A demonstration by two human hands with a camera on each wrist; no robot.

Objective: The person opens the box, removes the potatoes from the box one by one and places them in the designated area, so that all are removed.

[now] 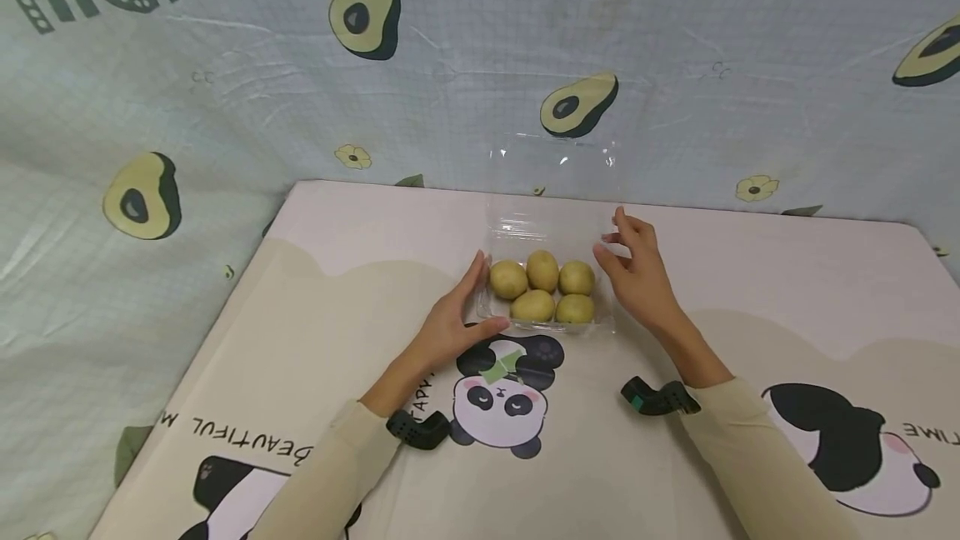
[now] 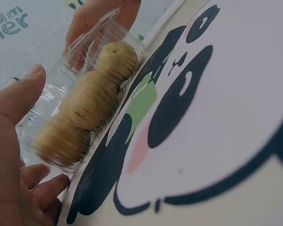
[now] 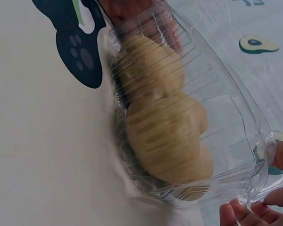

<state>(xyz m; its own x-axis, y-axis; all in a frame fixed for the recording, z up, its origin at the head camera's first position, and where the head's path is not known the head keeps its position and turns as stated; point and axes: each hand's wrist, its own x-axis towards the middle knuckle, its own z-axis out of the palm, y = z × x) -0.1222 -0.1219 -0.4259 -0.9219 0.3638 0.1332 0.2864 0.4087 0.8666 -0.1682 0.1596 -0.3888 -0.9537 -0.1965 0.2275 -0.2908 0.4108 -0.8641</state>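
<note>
Several yellow-brown potatoes (image 1: pixel 542 271) sit in two rows inside a clear plastic clamshell box (image 1: pixel 605 325). Its transparent lid (image 1: pixel 555 158) stands raised at the back. My left hand (image 1: pixel 450 325) rests against the box's left side, thumb spread along the front corner and index finger straight along the side. With fingertips and thumb, my right hand (image 1: pixel 637 273) pinches the rim near the right side, as the right wrist view shows around the box's rim (image 3: pixel 259 141). In the left wrist view, potatoes (image 2: pixel 92 101) show through the ribbed front wall.
The box stands on a table (image 1: pixel 360 232) covered with a panda-printed cloth. Behind it hangs a curtain (image 1: pixel 465 90) printed with avocados. Printed pandas (image 1: pixel 498 411) lie flat in the cloth's pattern. A black wrist device (image 1: pixel 660 398) sits on each forearm.
</note>
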